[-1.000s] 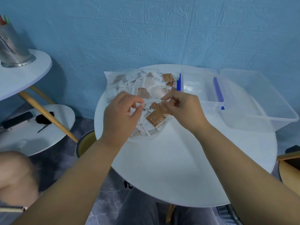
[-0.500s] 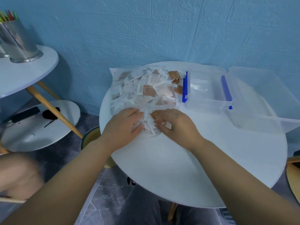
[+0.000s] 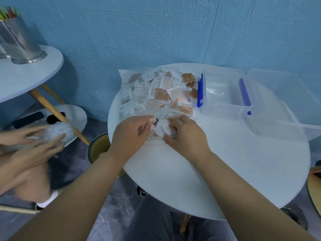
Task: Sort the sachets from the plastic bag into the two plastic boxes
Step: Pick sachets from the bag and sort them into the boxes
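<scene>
A clear plastic bag (image 3: 139, 94) full of several white and brown sachets (image 3: 160, 94) lies on the round white table (image 3: 225, 171). Both my hands are at the bag's near end. My left hand (image 3: 132, 134) pinches the plastic edge with curled fingers. My right hand (image 3: 186, 134) grips the bag's edge over loose sachets. To the right stand a small clear box with blue clips (image 3: 224, 101) and a larger clear box (image 3: 286, 108). No sachets show in either box.
Another person's hands (image 3: 29, 146) hold a crumpled clear wad at the left. A side table (image 3: 26, 80) carries metal cups (image 3: 20, 42). A yellow stool (image 3: 99, 150) stands under the table's left edge, and the blue wall is close behind.
My hands came down from above the bag to its near edge on the table. Another person's hands with a clear wad came into view at the left.
</scene>
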